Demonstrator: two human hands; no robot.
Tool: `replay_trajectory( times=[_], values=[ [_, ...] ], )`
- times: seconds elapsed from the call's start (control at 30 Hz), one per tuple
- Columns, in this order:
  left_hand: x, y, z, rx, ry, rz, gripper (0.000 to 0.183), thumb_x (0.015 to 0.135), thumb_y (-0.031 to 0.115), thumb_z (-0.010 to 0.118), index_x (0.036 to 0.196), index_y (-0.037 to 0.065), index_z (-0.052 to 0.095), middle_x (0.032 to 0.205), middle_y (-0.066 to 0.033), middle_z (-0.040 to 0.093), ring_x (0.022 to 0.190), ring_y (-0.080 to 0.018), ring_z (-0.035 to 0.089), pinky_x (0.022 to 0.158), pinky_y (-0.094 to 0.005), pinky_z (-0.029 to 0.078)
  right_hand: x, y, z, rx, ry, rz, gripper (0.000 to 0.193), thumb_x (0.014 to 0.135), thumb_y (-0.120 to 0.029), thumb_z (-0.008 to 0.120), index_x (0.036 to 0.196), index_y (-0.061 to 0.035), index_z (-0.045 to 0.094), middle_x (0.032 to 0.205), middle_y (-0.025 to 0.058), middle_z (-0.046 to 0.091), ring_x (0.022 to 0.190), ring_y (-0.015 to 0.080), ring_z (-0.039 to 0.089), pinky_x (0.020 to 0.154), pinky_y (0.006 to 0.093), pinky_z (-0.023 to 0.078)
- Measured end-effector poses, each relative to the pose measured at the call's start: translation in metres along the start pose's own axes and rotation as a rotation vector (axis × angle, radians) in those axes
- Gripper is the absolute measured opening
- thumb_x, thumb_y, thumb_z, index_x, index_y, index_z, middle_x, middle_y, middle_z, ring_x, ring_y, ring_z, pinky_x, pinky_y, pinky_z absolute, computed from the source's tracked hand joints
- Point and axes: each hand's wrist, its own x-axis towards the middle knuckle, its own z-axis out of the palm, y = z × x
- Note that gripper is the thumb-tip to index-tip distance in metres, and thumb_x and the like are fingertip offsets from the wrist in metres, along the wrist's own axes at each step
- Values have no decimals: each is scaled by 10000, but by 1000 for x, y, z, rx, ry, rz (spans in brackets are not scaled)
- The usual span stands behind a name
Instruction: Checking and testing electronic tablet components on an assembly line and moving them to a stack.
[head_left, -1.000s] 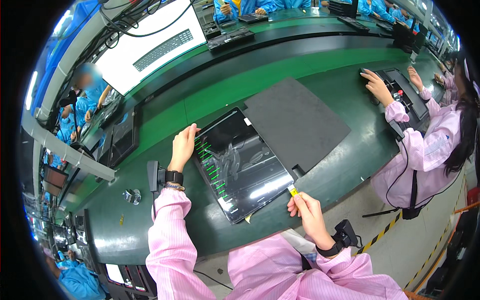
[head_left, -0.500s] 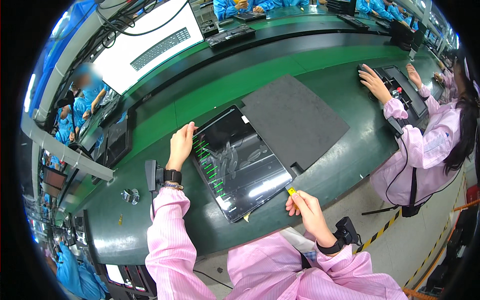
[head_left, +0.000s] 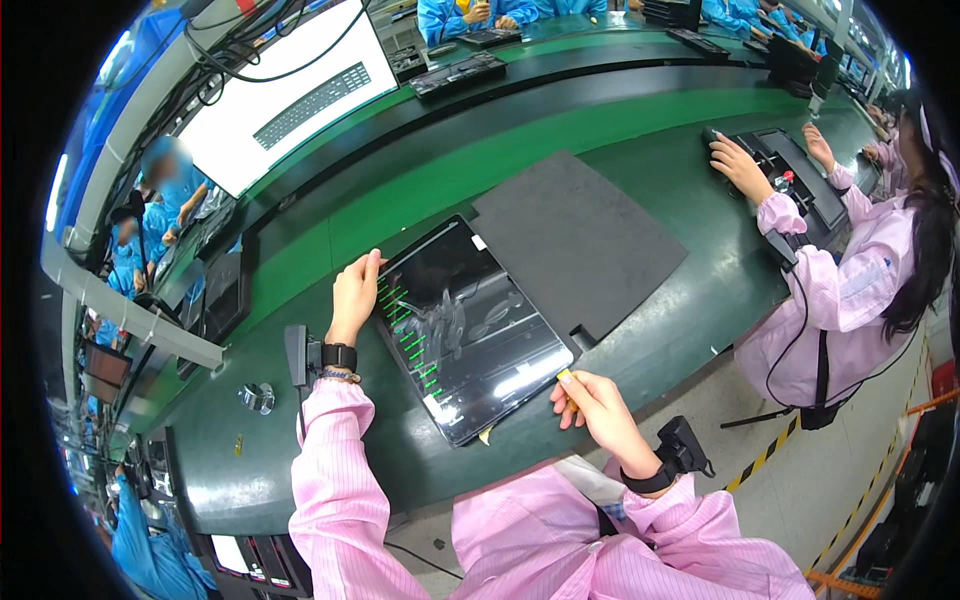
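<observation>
A glossy black screen panel (head_left: pixel 480 335) lies flat on the green workbench, with green marks along its left edge and clear film over part of it. My left hand (head_left: pixel 352 300) holds the panel's left edge near the far corner, fingers drawn together. At the near right corner, my right hand (head_left: pixel 602 412) pinches a small yellow tab (head_left: pixel 564 376), which touches or nearly touches the panel edge. Another pale yellow tab (head_left: pixel 485 436) sticks out from the near edge. A dark grey flat sheet (head_left: pixel 585 245) lies beside the panel, just beyond its right edge.
A round metal object (head_left: pixel 258 398) and a small yellow scrap (head_left: pixel 239 445) sit on the bench (head_left: pixel 330 460) at left. A monitor (head_left: pixel 290 95) stands at the far left. On the right, a co-worker in pink (head_left: pixel 840 270) handles a black device (head_left: pixel 795 175).
My right hand has moved slightly left and up, bringing the yellow tab closer against the panel's corner; less of the tab shows. My left hand stays at the panel's edge.
</observation>
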Motion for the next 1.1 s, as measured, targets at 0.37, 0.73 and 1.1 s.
replay_trajectory(
  times=[0.37, 0.73, 1.1],
  values=[
    [-98, 126, -23, -47, -73, 540, 344, 760, 162, 677, 1079, 44, 621, 1162, -124, 601, 1109, -274, 555, 977, -421, 379, -9, 2, -33, -226, 267, -112, 253, 865, -229, 620, 909, 17, 663, 738, 120, 674, 661, 156, 656, 598, 271, 494],
    [-161, 165, 25, 67, -202, 660, 436, 752, 239, 669, 1088, -27, 594, 1208, -170, 560, 1199, -274, 485, 1051, -453, 300, 7, 1, -11, -206, 423, -234, 158, 811, -150, 672, 827, 7, 670, 702, 109, 668, 627, 144, 651, 575, 259, 481],
    [-164, 169, 48, 121, -50, 690, 365, 726, 172, 678, 1010, -49, 619, 1102, -182, 614, 1099, -281, 561, 1032, -446, 337, 9, -2, -6, -317, 474, -251, 178, 796, -189, 684, 801, -13, 664, 662, 102, 649, 594, 171, 643, 554, 277, 473]
  ],
)
